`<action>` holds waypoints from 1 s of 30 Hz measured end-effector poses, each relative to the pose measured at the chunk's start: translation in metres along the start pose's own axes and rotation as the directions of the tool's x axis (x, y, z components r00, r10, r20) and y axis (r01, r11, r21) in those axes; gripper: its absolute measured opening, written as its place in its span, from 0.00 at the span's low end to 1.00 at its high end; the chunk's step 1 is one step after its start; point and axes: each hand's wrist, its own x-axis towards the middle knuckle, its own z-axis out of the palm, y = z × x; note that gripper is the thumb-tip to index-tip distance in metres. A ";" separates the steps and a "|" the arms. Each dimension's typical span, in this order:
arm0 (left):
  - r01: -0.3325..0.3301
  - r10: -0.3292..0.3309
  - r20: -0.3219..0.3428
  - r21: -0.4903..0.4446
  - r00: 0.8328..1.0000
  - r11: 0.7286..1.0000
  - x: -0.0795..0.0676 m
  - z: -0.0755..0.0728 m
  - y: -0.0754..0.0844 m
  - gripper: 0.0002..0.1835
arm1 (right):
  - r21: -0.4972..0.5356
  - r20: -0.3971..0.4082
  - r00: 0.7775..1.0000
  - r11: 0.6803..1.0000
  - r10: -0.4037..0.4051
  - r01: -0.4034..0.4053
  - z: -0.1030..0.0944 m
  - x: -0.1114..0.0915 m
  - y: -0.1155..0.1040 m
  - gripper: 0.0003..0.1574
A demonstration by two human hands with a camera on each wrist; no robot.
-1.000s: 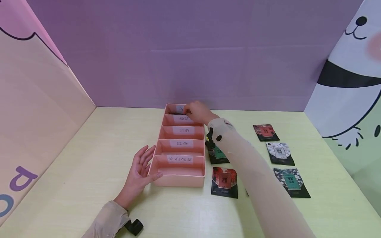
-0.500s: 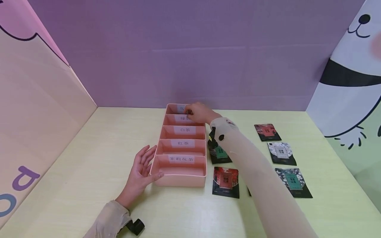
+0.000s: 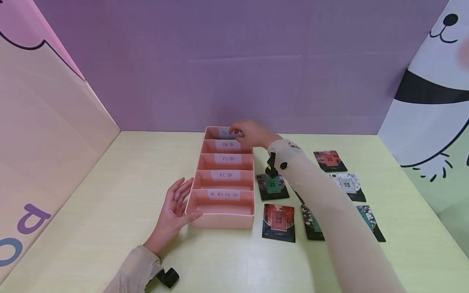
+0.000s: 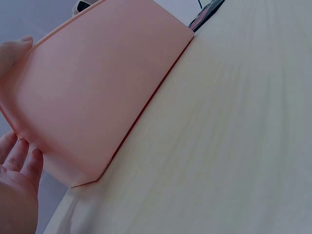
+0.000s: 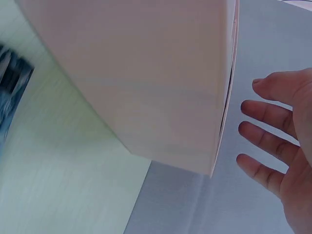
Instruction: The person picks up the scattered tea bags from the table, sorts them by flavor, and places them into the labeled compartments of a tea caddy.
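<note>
A long pink box (image 3: 222,222) split into several labelled compartments stands on the table, its labels in Chinese characters. At its near left corner my left hand (image 3: 174,211) rests with the thumb on the front and loosely extended fingers along the side; the left wrist view shows fingertips at the pink wall (image 4: 97,83). Over the farthest compartment hovers my right hand (image 3: 250,133). In the right wrist view its fingers (image 5: 265,139) are spread apart, with nothing between them, beside the box's outer wall (image 5: 146,87). The floor of the farthest compartment is hidden.
To the right of the box lie flat tea packets: a green-labelled one (image 3: 272,187), a red-labelled one (image 3: 279,223), another red one (image 3: 329,161), a white-labelled one (image 3: 348,186) and partly covered ones under the right forearm (image 3: 329,203). A purple wall (image 3: 234,73) rises behind the table.
My right hand has lifted slightly and shifted right over the far compartment, its fingers loosening. A dark sliver seen there one second ago is out of sight. The left hand and box stay put.
</note>
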 end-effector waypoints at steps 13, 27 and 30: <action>0.019 -0.019 -0.003 0.011 1.000 1.000 0.000 0.000 0.001 0.51 | 0.002 -0.034 0.995 0.995 -0.099 0.099 -0.023 -0.032 0.022 0.24; 0.027 -0.027 -0.007 0.007 1.000 1.000 0.000 0.000 0.001 0.51 | -0.027 0.010 1.000 1.000 0.007 -0.006 -0.038 -0.070 0.071 0.28; 0.021 -0.021 -0.009 -0.001 1.000 1.000 0.000 0.000 0.001 0.51 | -0.034 0.045 0.996 0.997 0.076 -0.074 -0.042 -0.079 0.082 0.29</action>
